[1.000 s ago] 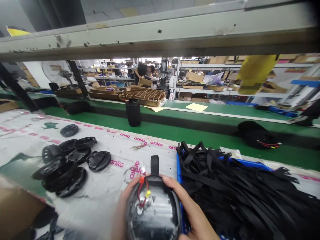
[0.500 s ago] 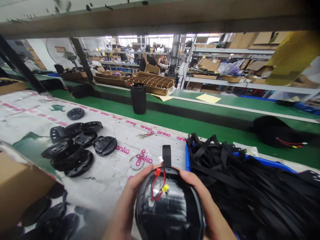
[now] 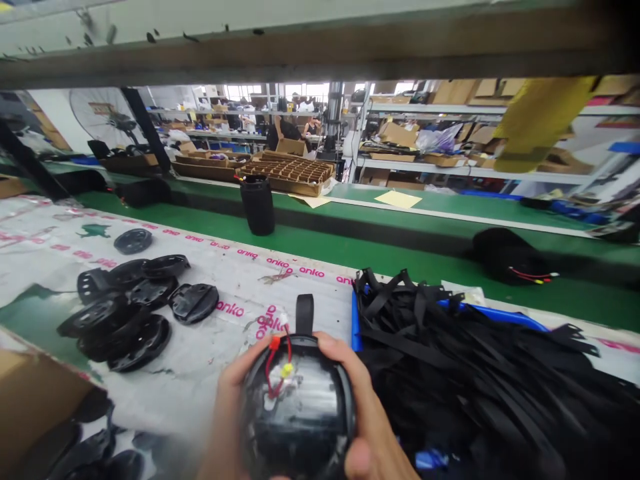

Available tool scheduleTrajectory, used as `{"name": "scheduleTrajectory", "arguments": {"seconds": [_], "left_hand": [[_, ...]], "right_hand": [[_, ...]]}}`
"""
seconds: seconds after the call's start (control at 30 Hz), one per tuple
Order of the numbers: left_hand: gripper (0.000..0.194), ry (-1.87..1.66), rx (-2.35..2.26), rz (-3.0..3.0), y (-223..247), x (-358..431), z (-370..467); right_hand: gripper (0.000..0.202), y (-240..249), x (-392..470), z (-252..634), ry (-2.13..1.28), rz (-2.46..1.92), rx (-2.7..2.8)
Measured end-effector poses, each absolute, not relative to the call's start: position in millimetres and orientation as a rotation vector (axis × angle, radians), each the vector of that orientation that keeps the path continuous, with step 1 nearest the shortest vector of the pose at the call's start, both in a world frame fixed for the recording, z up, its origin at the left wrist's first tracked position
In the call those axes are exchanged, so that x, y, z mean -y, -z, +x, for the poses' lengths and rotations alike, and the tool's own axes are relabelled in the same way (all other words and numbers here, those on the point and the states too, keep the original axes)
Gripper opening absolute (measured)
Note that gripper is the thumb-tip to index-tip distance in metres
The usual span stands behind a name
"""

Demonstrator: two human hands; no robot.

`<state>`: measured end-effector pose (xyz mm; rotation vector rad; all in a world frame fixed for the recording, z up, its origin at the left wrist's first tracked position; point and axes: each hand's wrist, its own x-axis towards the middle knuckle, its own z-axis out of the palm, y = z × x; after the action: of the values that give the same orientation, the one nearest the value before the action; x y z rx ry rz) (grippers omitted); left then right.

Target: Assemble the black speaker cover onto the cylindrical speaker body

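Both my hands grip a round black speaker shell (image 3: 305, 407) at the bottom centre. Its open end faces me, with red wires and a yellow connector (image 3: 286, 369) lying on it and a black strap loop (image 3: 304, 312) sticking up at its far side. My left hand (image 3: 233, 407) wraps the shell's left side. My right hand (image 3: 367, 427) wraps its right side, thumb near the rim.
Several round black plastic covers (image 3: 125, 313) lie at the left on white printed plastic sheet (image 3: 220, 280). A blue bin (image 3: 495, 317) heaped with black straps sits at the right. Beyond runs a green conveyor (image 3: 350, 247) carrying a black cylinder (image 3: 257, 205) and another black unit (image 3: 505, 255). A cardboard box (image 3: 35, 393) is lower left.
The view swung right and down, then back left and up. My hands kept their grip on the shell, which stayed in front of me.
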<state>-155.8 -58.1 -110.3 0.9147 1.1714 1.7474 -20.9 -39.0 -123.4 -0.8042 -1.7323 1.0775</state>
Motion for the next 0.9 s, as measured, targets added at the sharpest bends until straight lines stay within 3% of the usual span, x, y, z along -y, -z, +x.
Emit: {"name": "scheduleTrajectory", "arguments": {"seconds": [0.1,0.2,0.37,0.5,0.63,0.8,0.83,0.9], "left_hand": [[0.076,-1.828,-1.103,0.965,106,66,-155],[0.080,-1.775,-1.140,0.887,96,69,-160],[0.040,-1.719,-0.939,0.856,93,69,-168],[0.038,-1.648,-0.857,0.913,106,60,-184],[0.052,-1.614,-0.996,0.965,123,60,-192],[0.120,-1.679,-1.511,1.154,147,79,-170],[0.122,-1.669,-1.636,1.204,151,82,-166],[0.107,-1.647,-1.867,1.319,155,83,-164]], "right_hand": [[0.064,123,39,-20,-1.067,-0.749,1.723],[0.055,117,39,-19,-1.029,-0.689,1.724],[0.049,113,40,-20,-1.068,-0.646,1.706],[0.049,114,43,-21,-1.208,-0.677,1.632],[0.048,109,44,-22,-1.311,-0.677,1.590],[0.061,98,46,-17,-1.286,-0.726,1.648],[0.067,96,49,-10,-1.295,-0.761,1.659],[0.071,92,62,16,-1.228,-0.827,1.677]]}}
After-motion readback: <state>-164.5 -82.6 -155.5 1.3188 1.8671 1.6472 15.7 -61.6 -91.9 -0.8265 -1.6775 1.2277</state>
